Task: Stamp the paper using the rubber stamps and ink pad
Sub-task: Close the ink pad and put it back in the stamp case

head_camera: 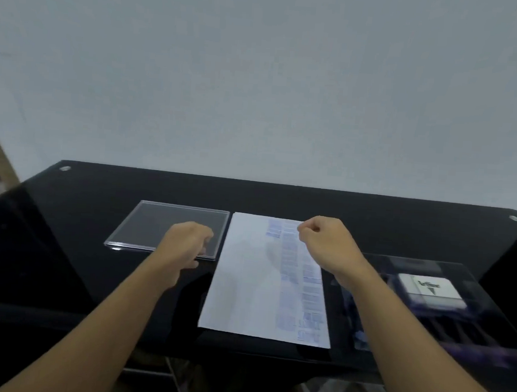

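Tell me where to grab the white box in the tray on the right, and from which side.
Probably by its left and right side walls, coming down from above with the right hand. The white box lies flat, label up, inside the clear tray, so a low sideways approach looks blocked by the tray wall.

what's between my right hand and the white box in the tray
Nothing visible. The right hand is over the paper; the white box lies in the clear tray to its right, top uncovered.
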### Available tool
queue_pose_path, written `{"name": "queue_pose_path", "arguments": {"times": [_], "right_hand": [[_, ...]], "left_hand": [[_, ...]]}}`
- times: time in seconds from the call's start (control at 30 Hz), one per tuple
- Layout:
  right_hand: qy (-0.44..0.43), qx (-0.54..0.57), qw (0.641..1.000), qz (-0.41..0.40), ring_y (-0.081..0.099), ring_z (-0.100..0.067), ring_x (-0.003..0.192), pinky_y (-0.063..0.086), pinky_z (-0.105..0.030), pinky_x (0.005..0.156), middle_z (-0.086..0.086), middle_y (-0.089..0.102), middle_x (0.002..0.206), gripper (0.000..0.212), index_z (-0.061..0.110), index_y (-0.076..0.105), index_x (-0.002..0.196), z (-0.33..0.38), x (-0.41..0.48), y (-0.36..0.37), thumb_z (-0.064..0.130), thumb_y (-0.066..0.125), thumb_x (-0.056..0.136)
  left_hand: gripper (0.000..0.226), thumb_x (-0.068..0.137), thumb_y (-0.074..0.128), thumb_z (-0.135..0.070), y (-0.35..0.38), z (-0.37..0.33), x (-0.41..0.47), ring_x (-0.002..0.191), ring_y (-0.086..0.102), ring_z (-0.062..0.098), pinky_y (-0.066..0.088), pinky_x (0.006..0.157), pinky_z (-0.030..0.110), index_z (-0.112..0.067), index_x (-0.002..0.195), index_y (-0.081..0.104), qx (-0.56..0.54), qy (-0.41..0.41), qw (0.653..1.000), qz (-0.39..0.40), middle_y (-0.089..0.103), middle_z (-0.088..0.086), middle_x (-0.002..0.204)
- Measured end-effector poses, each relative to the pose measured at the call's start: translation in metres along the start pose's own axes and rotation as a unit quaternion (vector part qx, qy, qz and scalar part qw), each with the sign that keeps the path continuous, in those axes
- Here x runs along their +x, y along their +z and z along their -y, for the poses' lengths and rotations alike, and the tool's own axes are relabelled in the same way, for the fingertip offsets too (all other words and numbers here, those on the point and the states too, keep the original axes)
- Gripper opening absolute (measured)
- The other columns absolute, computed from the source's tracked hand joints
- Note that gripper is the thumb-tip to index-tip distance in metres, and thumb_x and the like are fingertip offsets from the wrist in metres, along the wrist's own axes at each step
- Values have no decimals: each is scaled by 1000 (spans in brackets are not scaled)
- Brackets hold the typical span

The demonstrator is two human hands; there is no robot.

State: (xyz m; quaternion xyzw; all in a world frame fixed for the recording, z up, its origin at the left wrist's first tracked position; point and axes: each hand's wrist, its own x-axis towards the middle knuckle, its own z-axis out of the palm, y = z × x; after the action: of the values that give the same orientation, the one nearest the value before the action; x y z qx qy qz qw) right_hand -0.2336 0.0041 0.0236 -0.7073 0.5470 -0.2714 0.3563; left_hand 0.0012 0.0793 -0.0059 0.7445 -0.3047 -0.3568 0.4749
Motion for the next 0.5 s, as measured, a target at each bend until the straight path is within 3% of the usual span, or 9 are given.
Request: {"name": "queue_pose_path", "arguments": {"times": [0.07, 0.2, 0.27, 0.37, 0.43, 0.5], "right_hand": [[9, 28, 999, 28, 43, -17, 69, 38, -33, 60, -6, 54, 78, 26, -9, 57, 95, 12, 6, 26, 14, 47, 87], [38, 73, 994, 78, 46, -20, 73, 37, -36, 65, -33, 54, 91, 38, -15, 53, 107, 34, 17, 72, 13, 47, 83], [45, 84, 991, 98, 54, -20, 72, 43, -35, 65, -29, 52, 86, 37, -18, 53, 110, 41, 25, 92, 9, 47, 85], [64, 106, 986, 110, 58, -22, 77, 52, -34, 69, -13, 53, 86, 27, -16, 57, 98, 48, 40, 117, 6, 47, 87], [80, 106, 985, 113, 56, -22, 81, 57, -35, 75, -11, 54, 90, 18, -7, 59, 90, 51, 47, 131, 7, 47, 89], [90, 106, 983, 116, 55, -23, 83, 57, -34, 75, -11, 54, 92, 21, -8, 60, 95, 53, 54, 142, 9, 49, 89]], "left_hand": [[14, 91, 59, -17, -28, 11, 7, 95, 64, 24, 53, 85, 43, -11, 100, 67, -7, -8, 999, -32, 67, 7, 100], [14, 87, 59, -17, -73, 27, 28, 80, 56, 21, 50, 77, 39, -10, 95, 67, -12, -12, 997, -76, 61, 6, 85], [12, 84, 60, -18, -92, 31, 42, 80, 59, 22, 48, 70, 36, -12, 90, 68, -7, -1, 994, -108, 65, 7, 86], [12, 84, 59, -18, -115, 34, 62, 78, 60, 21, 48, 68, 35, -14, 80, 69, 24, 33, 987, -154, 67, 4, 86], [19, 83, 53, -16, -125, 35, 72, 70, 53, 17, 41, 60, 31, -14, 67, 61, 60, 50, 982, -174, 62, 1, 78], [22, 84, 48, -16, -131, 36, 81, 64, 49, 17, 36, 55, 31, -10, 65, 58, 94, 41, 977, -187, 60, 2, 73]]}}
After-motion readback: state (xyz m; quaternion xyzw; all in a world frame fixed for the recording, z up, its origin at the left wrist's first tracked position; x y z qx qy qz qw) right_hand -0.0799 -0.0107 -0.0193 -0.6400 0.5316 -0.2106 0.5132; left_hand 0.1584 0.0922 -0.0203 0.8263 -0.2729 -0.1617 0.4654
